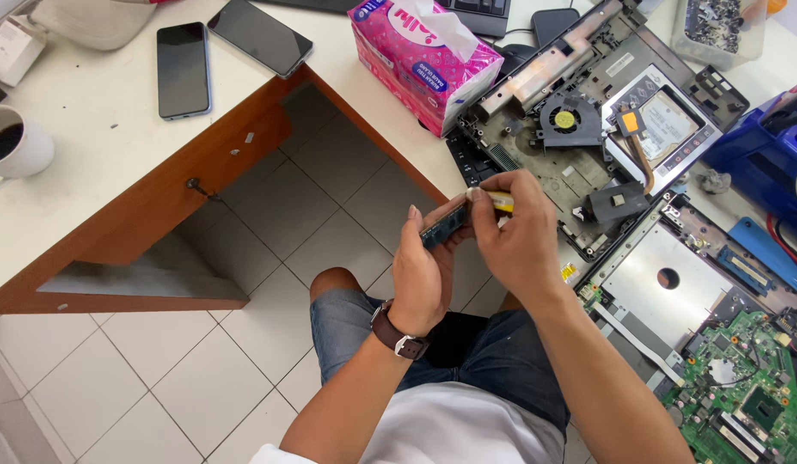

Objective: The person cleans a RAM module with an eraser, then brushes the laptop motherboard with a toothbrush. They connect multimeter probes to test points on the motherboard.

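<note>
Memory module point(444, 225), a slim dark green-blue circuit strip, held edge-up above the lap, in front of the white desk's edge point(364, 116). Left hand point(423, 273) wrapped around its lower end, fingers closed on it, a dark brown-strapped wristwatch point(397, 331) on the wrist. Right hand point(519, 230) pinched shut on a small eraser with a yellow sleeve point(496, 200), its white tip pressed against the module's upper edge. Just beyond the hands, on the desk: an opened grey laptop base point(579, 103) with a round black cooling fan point(566, 120) and a silver hard drive point(665, 125) exposed. To the right of that, a second stripped chassis with a bare metal plate point(665, 279), and below it a green motherboard point(747, 395). Further back on the desk, a pink tissue box point(420, 60) with a white tissue sticking out, two black smartphones point(183, 69) lying face up side by side, and a white mug of dark coffee point(13, 144) at the far left. Blue plastic case point(755, 155) at the right edge. Underneath, blue denim shorts point(364, 331) over light floor tiles point(141, 378).
</note>
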